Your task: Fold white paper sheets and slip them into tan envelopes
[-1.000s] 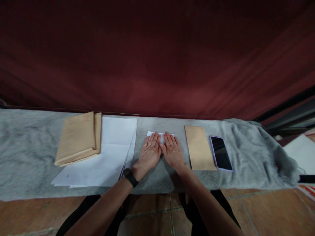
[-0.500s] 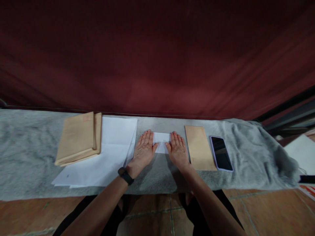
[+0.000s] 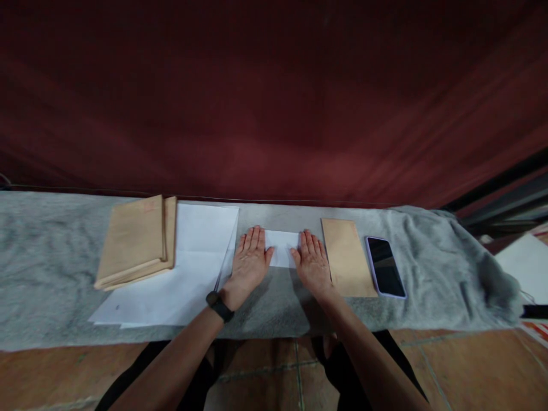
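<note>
A small folded piece of white paper (image 3: 282,248) lies flat on the grey cloth in front of me. My left hand (image 3: 251,257) rests palm down on its left end, fingers stretched out and pointing away from me. On the right end lies my right hand (image 3: 311,261), also flat with extended fingers. Both thumbs point inward over the paper, and the hands hide its two ends. Just right of my right hand is a brown envelope (image 3: 349,257). Larger white sheets (image 3: 197,245) lie left of my left hand.
A stack of brown envelopes (image 3: 135,237) sits on the left part of the white sheets. Right of the single envelope lies a phone (image 3: 385,267) in a purple case. Grey cloth (image 3: 445,268) covers the narrow surface, bunched at the right. A dark red curtain (image 3: 274,114) hangs behind.
My right hand has slid slightly to the right along the paper, so a little more of its middle shows. My left hand has barely moved.
</note>
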Tool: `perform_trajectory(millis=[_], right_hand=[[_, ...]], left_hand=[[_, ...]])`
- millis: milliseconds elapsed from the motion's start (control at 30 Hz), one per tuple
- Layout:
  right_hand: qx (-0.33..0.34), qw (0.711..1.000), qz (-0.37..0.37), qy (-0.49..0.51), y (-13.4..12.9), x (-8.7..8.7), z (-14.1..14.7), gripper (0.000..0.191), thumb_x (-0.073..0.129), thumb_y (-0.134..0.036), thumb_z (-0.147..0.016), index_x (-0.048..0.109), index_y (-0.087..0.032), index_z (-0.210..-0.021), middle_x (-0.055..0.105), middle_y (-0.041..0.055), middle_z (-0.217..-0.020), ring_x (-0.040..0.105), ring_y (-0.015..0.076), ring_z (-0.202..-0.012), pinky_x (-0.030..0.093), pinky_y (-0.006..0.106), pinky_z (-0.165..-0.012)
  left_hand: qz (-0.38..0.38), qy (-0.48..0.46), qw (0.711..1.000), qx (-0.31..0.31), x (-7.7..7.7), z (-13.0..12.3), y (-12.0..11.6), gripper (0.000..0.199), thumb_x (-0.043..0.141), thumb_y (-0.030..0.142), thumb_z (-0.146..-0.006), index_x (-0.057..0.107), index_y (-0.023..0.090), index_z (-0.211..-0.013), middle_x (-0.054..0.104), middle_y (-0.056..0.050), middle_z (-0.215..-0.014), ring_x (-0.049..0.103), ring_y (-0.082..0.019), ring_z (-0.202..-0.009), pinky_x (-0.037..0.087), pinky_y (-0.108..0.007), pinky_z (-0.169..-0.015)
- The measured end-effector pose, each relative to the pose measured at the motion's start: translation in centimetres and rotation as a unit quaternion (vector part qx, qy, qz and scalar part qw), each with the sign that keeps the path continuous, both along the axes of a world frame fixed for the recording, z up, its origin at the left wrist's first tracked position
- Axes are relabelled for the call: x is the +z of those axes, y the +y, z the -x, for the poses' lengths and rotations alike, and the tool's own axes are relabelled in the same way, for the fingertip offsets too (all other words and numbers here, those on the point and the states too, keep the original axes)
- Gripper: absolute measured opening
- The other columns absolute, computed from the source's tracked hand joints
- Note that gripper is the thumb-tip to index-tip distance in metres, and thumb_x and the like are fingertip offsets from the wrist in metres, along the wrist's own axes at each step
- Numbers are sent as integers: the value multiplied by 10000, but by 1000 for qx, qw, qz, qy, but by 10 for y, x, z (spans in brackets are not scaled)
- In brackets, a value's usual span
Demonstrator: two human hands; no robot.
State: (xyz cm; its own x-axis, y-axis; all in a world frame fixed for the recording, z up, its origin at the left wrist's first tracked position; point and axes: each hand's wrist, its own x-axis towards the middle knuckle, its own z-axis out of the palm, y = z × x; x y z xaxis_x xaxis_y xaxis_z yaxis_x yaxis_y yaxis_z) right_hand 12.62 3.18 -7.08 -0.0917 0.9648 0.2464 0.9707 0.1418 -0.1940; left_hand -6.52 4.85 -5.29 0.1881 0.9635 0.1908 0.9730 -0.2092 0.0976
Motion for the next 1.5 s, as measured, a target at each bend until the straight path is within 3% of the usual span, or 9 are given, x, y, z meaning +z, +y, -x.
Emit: perform_trajectory(millis=[100, 233, 333, 467, 667, 1000, 1500], right_hand=[[-6, 1000, 3, 9, 0, 2, 1, 626, 291, -441, -1080, 381, -38, -1550, 382, 201, -1612, 341, 313, -1502, 276, 482, -1221], [2, 1000, -2, 28, 1, 7, 6, 608, 264, -429, -1085, 381, -59, -1553, 353, 190, -1630, 291, 302, -1529, 264, 501, -1228], [42, 998, -4, 43, 1, 13, 12, 586, 261, -417, -1086, 380, -96, -1561, 333, 160, -1645, 263, 275, -1544, 264, 491, -1237], [88, 995, 14, 51, -3, 15, 21, 557, 272, -383, -1086, 394, -114, -1558, 374, 136, -1628, 292, 248, -1535, 279, 475, -1241], [113, 993, 30, 34, -7, 8, 22, 558, 273, -373, -1092, 363, -99, -1569, 395, 137, -1615, 320, 238, -1523, 264, 468, -1244], [82, 996, 0, 16, -5, 6, 17, 550, 308, -384, -1088, 411, -97, -1546, 387, 129, -1619, 336, 274, -1513, 267, 476, -1237], [29, 1000, -5, 6, -2, -2, 6, 602, 313, -427, -1078, 347, -86, -1574, 385, 159, -1619, 338, 291, -1505, 267, 491, -1219]], left_hand=[[-4, -14, 1000, -21, 4, -5, -2, 600, 316, 362, -1045, 384, 1, -1519, 371, -217, -1609, 292, -299, -1531, 242, -483, -1265], [-3, -37, 994, -100, 6, -17, -10, 541, 315, 308, -1045, 416, 51, -1511, 374, -172, -1621, 268, -262, -1542, 238, -474, -1276], [5, -49, 988, -144, 0, -25, -18, 523, 328, 261, -1031, 424, 65, -1506, 386, -162, -1619, 280, -249, -1538, 264, -461, -1270], [0, -41, 986, -160, -11, -28, -22, 568, 337, 186, -988, 360, 67, -1542, 370, -189, -1620, 280, -258, -1536, 294, -498, -1252], [0, -5, 986, -164, -10, -25, -24, 606, 313, 163, -980, 283, 53, -1575, 305, -188, -1650, 226, -256, -1553, 266, -490, -1260], [23, 1, 992, -127, -3, -19, -18, 538, 319, 255, -1033, 396, 98, -1541, 356, -154, -1633, 271, -261, -1541, 238, -494, -1271], [11, -6, 998, -69, -3, -6, -8, 600, 293, 399, -1048, 380, 88, -1554, 349, -161, -1630, 280, -292, -1538, 255, -504, -1253]])
